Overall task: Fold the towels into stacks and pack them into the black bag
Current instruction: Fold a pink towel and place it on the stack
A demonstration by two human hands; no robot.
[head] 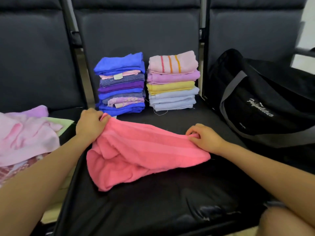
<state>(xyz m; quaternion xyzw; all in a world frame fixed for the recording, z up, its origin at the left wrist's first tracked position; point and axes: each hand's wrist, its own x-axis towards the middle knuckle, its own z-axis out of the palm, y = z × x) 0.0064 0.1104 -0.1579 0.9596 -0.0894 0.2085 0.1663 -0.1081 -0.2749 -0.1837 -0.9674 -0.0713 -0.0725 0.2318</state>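
Observation:
A coral-pink towel (pixel 139 152) lies rumpled on the middle black seat (pixel 153 206). My left hand (pixel 89 124) grips its far left corner, and my right hand (pixel 203 137) pinches its far right corner. Behind the towel stand two folded stacks: a blue and purple stack (pixel 121 84) on the left and a pastel stack (pixel 172 81) topped by a pink striped towel on the right. The black bag (pixel 262 103) with grey straps rests on the right seat.
A loose heap of pink, lilac and pale green towels (pixel 25 135) lies on the left seat. Dark seat backs (pixel 139 29) rise close behind the stacks. Metal frame bars separate the seats.

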